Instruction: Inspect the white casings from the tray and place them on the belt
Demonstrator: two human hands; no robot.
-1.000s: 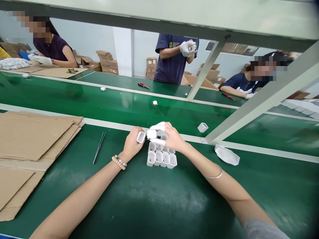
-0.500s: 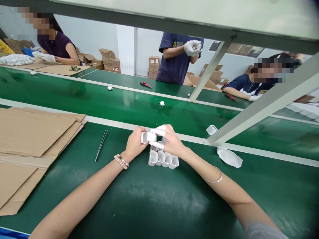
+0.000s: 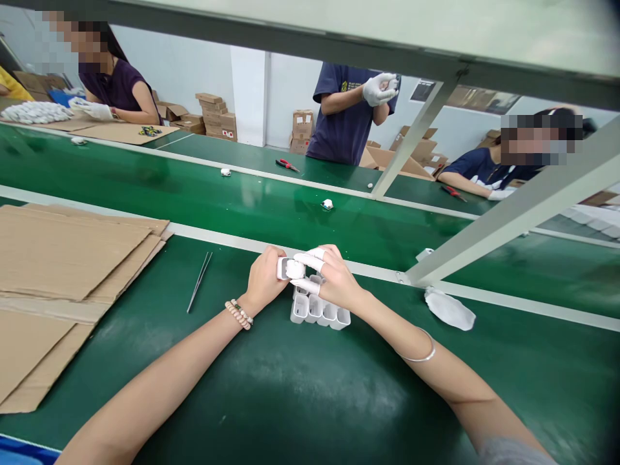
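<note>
My left hand (image 3: 264, 278) is closed around a white open-ended plastic housing (image 3: 281, 268), which lies on its side with the opening facing right. At that opening, my right hand (image 3: 334, 274), with white finger covers on, pinches a small white rounded part (image 3: 294, 269). The part touches the housing's mouth or lies just at it; how far it goes in I cannot tell. Below the hands, several similar white housings (image 3: 321, 311) stand in rows on the green table (image 3: 271, 387), open ends up, partly hidden by my right hand.
Tweezers (image 3: 199, 284) lie left of my hands, near stacked cardboard sheets (image 3: 62, 258). Right are a white flat piece (image 3: 450, 310) and a slanted metal post (image 3: 508, 194). Beyond runs a green belt (image 3: 159, 187) with small white parts (image 3: 327, 204). Three co-workers sit or stand across it.
The small parts on the belt have moved right, and a white housing there is now mostly behind the post. The rounded part sits slightly closer to the housing in my left hand. The view has shifted slightly.
</note>
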